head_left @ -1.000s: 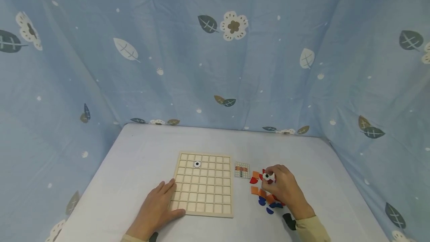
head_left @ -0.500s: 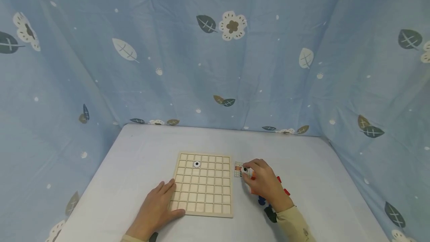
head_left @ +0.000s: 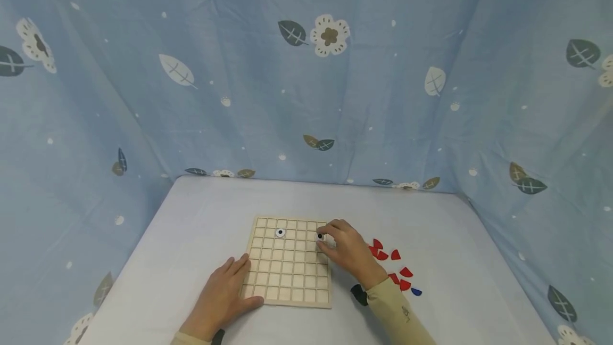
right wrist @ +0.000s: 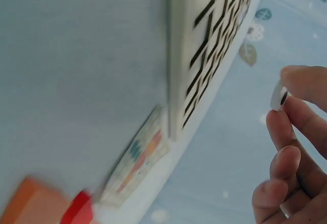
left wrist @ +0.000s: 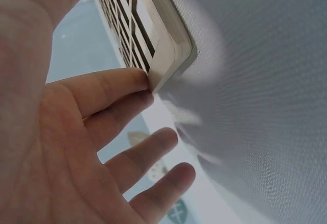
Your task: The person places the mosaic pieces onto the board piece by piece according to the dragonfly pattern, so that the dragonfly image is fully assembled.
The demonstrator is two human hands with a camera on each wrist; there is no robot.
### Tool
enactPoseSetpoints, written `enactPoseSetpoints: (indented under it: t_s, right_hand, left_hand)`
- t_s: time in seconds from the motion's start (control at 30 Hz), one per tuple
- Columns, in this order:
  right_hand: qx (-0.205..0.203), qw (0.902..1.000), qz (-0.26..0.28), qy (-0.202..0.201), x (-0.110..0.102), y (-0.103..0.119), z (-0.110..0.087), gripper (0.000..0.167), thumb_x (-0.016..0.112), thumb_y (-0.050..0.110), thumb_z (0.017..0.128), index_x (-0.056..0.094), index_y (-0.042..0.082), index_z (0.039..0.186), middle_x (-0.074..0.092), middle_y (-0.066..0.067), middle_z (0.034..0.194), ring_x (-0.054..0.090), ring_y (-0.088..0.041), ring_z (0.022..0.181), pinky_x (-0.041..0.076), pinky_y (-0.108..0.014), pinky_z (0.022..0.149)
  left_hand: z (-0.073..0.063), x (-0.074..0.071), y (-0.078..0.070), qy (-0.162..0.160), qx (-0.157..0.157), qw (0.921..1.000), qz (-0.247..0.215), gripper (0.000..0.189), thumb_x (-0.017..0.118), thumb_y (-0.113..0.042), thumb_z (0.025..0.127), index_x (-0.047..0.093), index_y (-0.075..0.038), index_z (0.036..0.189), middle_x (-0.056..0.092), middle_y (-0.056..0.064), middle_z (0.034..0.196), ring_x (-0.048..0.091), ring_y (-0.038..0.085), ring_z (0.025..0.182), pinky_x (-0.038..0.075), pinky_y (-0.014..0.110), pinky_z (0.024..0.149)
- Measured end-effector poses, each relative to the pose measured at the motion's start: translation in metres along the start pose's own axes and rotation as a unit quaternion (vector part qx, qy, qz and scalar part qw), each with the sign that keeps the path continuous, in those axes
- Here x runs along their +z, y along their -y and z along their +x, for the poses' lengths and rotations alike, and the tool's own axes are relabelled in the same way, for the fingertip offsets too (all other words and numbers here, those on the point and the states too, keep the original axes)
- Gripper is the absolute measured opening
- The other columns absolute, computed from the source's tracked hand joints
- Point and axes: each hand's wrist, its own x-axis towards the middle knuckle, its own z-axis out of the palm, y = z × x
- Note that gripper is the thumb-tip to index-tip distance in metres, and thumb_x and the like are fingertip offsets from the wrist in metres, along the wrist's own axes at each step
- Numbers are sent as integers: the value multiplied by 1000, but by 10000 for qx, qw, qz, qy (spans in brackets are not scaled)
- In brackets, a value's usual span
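Note:
A wooden grid board (head_left: 287, 268) lies on the white table, and a white tile with a black dot (head_left: 280, 233) sits in one of its upper squares. My left hand (head_left: 222, 294) rests at the board's left edge, fingers extended; in the left wrist view, fingertips touch the corner of its frame. Between thumb and fingertips, my right hand (head_left: 351, 249) pinches a second white tile with a black dot (right wrist: 277, 96). In the head view this tile overlaps the squares near the board's upper right edge.
Several red quarter-round pieces (head_left: 405, 285) and a blue half-round piece (head_left: 416, 292) lie right of the board. The right wrist view shows a pattern card (right wrist: 135, 165) beside the board and a blurred orange piece (right wrist: 36, 201). A patterned blue curtain (head_left: 306, 79) surrounds the table.
My right hand has carried the pinched tile left from the loose pieces, past the card, to over the board's right side. My left hand has stayed at the board's edge.

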Motion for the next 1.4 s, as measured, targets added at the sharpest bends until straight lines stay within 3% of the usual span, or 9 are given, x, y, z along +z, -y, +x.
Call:
enactPoseSetpoints:
  t_s: [0.53, 0.77, 1.07, 1.4]
  right_hand:
    - [-156, 9986, -3, 505, 17, 18, 42, 26, 82, 28, 88, 76, 17, 111, 69, 4, 102, 65, -12, 98, 59, -26, 81]
    - [28, 9942, 243, 1049, 24, 16, 58, 26, 78, 32, 91, 76, 18, 114, 69, 6, 106, 65, -12, 99, 58, -26, 82]
    - [176, 9869, 76, 1605, 36, 15, 70, 26, 80, 30, 90, 77, 19, 113, 70, 7, 105, 66, -11, 99, 58, -29, 83]
    - [282, 9758, -44, 2169, 41, 19, 75, 24, 80, 29, 89, 78, 20, 111, 69, 6, 102, 64, -7, 92, 55, -22, 78]
  left_hand:
    - [0, 0, 1, -30, -2, 10000, 24, 94, 83, -59, 74, 58, 5, 138, 51, 18, 149, 46, 47, 135, 40, 58, 111]
    - [1, -1, 0, 2, -31, 10000, 8, 94, 83, -59, 74, 58, 5, 138, 51, 18, 149, 46, 47, 135, 40, 58, 110]
    - [1, -1, -1, 4, -29, 10000, 14, 93, 82, -59, 74, 58, 4, 138, 52, 17, 149, 47, 46, 135, 41, 58, 109]
    - [1, 1, -1, -18, -21, 10000, 20, 93, 83, -59, 74, 58, 5, 137, 52, 17, 148, 47, 47, 134, 41, 57, 110]
